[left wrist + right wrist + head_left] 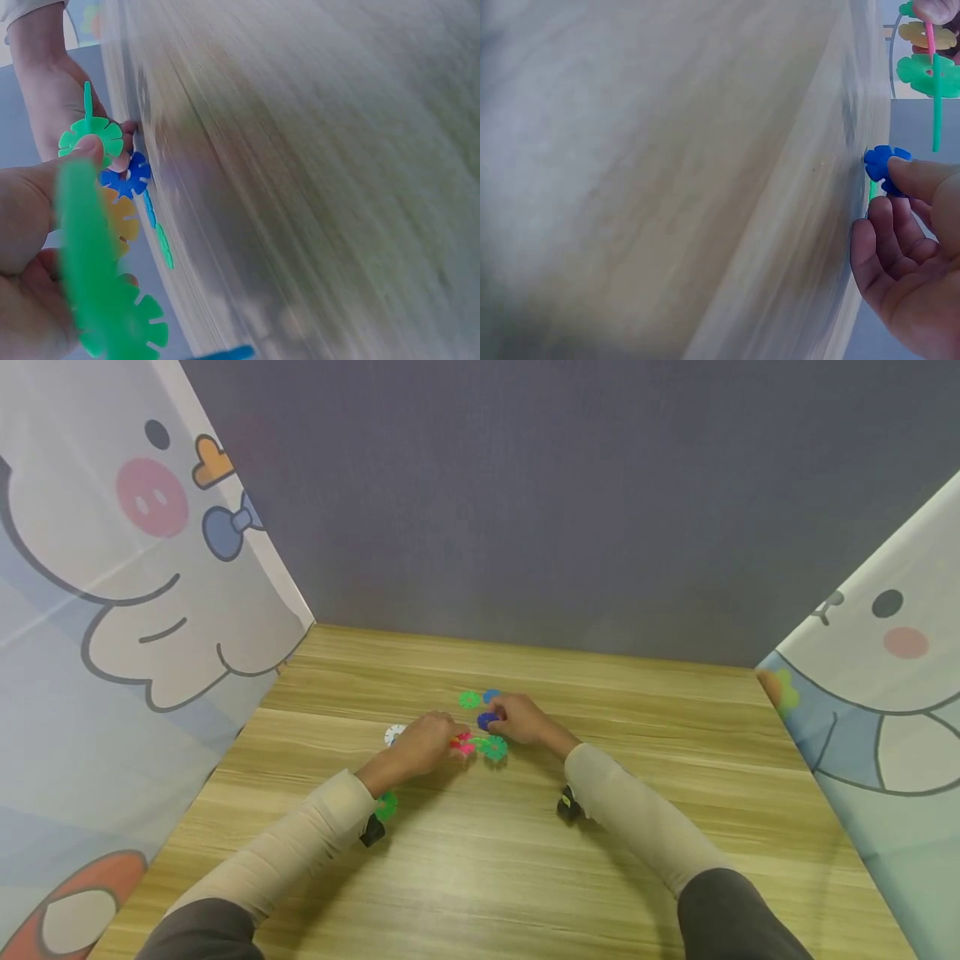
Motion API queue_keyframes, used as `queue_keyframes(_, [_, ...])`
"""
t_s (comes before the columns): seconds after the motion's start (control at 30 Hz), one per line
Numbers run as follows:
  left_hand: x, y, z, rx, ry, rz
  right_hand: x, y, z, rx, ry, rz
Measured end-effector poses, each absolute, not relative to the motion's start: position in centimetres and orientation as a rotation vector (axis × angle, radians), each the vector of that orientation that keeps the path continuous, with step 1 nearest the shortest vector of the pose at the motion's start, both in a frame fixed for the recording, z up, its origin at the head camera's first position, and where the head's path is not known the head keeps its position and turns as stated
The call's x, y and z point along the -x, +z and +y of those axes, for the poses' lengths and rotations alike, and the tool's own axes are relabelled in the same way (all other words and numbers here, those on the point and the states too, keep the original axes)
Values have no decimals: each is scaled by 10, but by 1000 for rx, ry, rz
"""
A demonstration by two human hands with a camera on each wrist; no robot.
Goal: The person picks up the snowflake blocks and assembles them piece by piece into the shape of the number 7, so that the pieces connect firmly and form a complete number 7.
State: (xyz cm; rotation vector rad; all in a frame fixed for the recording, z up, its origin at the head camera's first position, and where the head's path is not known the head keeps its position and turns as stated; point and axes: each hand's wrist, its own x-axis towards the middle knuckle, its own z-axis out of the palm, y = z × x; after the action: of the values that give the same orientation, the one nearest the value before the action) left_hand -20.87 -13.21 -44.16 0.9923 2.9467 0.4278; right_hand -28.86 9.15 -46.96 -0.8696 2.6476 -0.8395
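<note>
My left hand grips a group of joined notched plastic discs. In the head view a pink disc and a green disc stick out to its right. A yellow disc and another green disc show in the left wrist view, partly covered by a blurred green piece close to the camera. My right hand pinches a dark blue disc between thumb and fingers, low over the table and just behind the green end of the group.
Beyond the hands, a bright green disc and a lighter blue disc lie on the wooden table. A white disc shows behind my left hand. One more green disc appears beside the left sleeve. A grey panel rises behind the table.
</note>
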Motion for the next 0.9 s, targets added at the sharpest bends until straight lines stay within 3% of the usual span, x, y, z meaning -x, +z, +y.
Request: queue_keyframes(0.9, [212,-439,-128,-922,493,2915,266,-454,129,901,-933,2697])
